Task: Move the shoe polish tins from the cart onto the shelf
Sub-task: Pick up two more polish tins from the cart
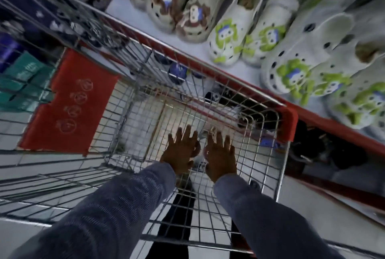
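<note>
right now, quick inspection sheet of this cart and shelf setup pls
surface: wire cart with red trim, parked against a red-edged shelf; floor shows through the mesh.
job's things: small round tins glimpsed under the hands, blurred; count unclear.
clutter: white clogs with green figures and with brown figures fill the shelf top.
hands: left hand and right hand both reach down into the cart, fingers spread; grip cannot be told.
cables: nothing seen.
surroundings: red cart flap, teal boxes at far left, dark items on a lower shelf.
</note>
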The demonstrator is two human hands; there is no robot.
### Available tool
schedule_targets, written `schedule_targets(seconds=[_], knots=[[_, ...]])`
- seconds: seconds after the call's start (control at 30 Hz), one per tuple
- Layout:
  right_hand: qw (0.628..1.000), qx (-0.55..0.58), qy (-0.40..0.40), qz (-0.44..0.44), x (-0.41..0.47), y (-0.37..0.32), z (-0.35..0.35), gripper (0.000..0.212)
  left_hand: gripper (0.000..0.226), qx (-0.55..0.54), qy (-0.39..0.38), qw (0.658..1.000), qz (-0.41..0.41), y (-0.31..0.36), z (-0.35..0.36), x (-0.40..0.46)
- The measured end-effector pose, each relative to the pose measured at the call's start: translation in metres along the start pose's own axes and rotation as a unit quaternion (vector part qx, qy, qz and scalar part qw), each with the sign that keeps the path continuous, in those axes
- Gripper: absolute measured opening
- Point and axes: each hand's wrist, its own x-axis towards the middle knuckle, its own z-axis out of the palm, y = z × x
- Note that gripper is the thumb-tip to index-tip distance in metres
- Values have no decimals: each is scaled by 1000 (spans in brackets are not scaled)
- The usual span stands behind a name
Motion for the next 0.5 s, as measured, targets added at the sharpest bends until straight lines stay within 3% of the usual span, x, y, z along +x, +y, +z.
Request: schedule_targets(seconds=[0.13,0.23,0.4,0.5], knots=[[998,-39,-38,13,15,1,15,69,61,65,-41,997,30,3,9,18],[998,-61,4,15,21,2,18,50,56,89,-19,995,49,3,14,27],[1000,-8,5,5,17,5,-17,52,60,46,27,997,48,-1,-12,18],[998,43,23,-27,-5,6,-66,60,50,-81,92,991,49,-2,-45,-7]])
